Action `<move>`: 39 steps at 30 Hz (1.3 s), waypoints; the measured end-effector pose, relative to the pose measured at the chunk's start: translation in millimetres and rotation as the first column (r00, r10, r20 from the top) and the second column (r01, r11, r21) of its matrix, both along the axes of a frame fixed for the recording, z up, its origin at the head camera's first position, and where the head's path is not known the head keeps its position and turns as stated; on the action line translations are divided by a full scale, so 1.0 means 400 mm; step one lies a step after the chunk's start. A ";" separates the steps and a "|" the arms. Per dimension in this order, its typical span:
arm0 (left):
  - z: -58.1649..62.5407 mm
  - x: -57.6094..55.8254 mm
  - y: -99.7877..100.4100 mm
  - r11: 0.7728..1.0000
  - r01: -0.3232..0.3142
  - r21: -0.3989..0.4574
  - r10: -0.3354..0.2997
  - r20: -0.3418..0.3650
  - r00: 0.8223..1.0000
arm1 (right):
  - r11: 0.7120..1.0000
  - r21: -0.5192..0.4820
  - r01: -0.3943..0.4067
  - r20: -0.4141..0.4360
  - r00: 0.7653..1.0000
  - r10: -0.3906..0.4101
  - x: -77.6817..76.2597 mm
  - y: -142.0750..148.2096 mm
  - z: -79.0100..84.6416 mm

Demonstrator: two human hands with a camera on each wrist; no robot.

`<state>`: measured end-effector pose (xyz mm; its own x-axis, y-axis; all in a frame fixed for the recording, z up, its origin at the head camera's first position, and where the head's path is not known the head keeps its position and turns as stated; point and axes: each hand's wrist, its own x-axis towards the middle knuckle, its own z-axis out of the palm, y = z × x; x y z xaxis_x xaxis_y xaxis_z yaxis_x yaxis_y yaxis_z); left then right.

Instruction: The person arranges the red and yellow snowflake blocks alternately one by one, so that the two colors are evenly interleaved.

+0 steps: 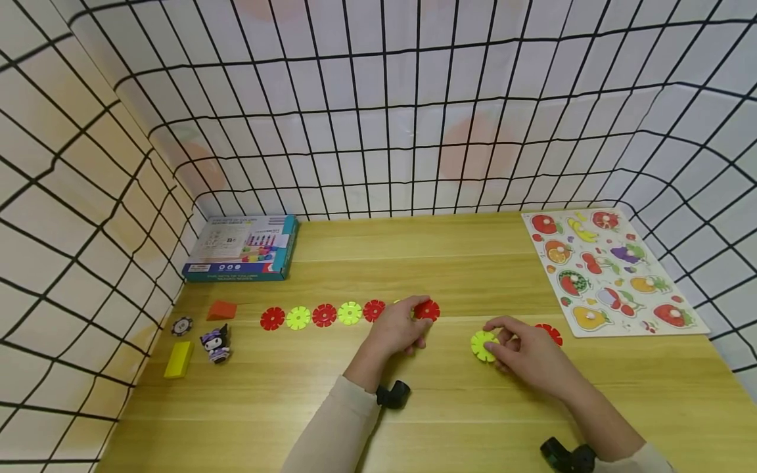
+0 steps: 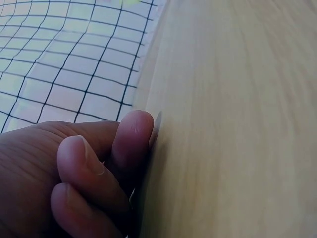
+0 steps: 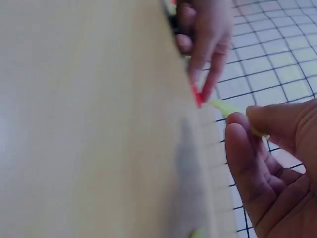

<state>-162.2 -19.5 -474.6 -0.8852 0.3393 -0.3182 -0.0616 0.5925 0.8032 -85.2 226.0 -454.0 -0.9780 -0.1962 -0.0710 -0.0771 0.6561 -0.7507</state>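
Note:
In the head view, a row of notched plastic discs runs across the table, red disc [image 1: 273,318] and yellow-green disc [image 1: 298,318] by turns. At the row's right end my left hand [image 1: 396,326] has thumb and index finger about a red disc [image 1: 434,310] that lies flat. Part of a yellow-green disc shows behind that hand. My right hand [image 1: 529,351] pinches another yellow-green disc [image 1: 482,346] by its edge, above the table. Beyond the right hand lies a further red disc [image 1: 550,334], partly covered. The right wrist view shows the held disc tilted between thumb and fingers.
A fruit picture board [image 1: 615,272] lies at the back right, a boxed set [image 1: 239,248] at the back left. On the left sit an orange piece [image 1: 221,311], a small figurine [image 1: 216,344], a yellow block [image 1: 179,360] and a chip [image 1: 181,326]. Black grid mesh [image 1: 384,105] surrounds the table.

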 end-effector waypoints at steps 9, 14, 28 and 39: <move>-0.002 -0.001 0.000 1.000 -0.010 0.001 0.010 0.004 1.000 | 0.994 -0.068 0.084 0.159 0.985 -0.072 -0.159 -0.058 -0.008; 0.000 -0.003 0.003 1.000 -0.003 0.010 0.003 0.001 1.000 | 0.999 0.017 0.038 0.130 0.991 -0.040 -0.202 -0.082 -0.022; -0.005 0.000 -0.002 1.000 0.001 -0.011 -0.001 -0.011 1.000 | 0.967 0.255 0.006 -0.014 1.000 -0.003 -0.214 -0.097 -0.031; -0.004 0.006 0.007 0.997 0.033 0.073 -0.034 0.012 0.999 | 0.988 0.148 0.047 -0.004 0.999 -0.047 -0.158 0.025 0.031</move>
